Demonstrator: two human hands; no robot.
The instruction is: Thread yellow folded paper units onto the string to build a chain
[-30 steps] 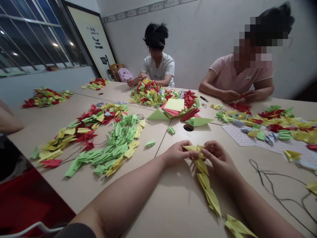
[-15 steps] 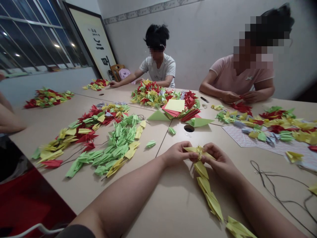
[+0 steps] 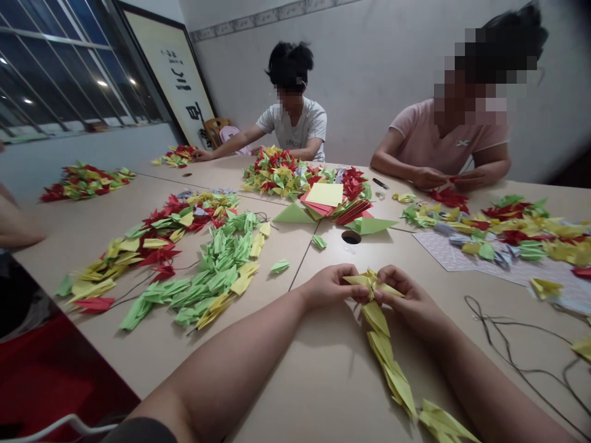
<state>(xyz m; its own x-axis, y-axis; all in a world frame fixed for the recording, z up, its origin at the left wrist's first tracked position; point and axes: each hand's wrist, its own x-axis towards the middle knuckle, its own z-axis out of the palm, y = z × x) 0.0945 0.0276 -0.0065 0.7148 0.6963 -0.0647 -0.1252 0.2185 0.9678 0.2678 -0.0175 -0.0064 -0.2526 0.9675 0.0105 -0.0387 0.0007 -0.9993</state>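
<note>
The left hand (image 3: 335, 285) and right hand (image 3: 410, 301) each pinch one side of a yellow paper bird (image 3: 370, 278) over the table (image 3: 300, 381), with more yellow birds (image 3: 391, 369), apparently strung together, trailing below.

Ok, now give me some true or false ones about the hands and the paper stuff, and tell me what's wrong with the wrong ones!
1. The left hand and the right hand both touch folded yellow paper. True.
2. The loopy cord is bright red. False: the loopy cord is dark.
3. A yellow sheet lies over red paper. True.
4. Paper covers the round hole. False: the round hole is uncovered.
5. A loose green piece lies left of both hands. True.
</note>
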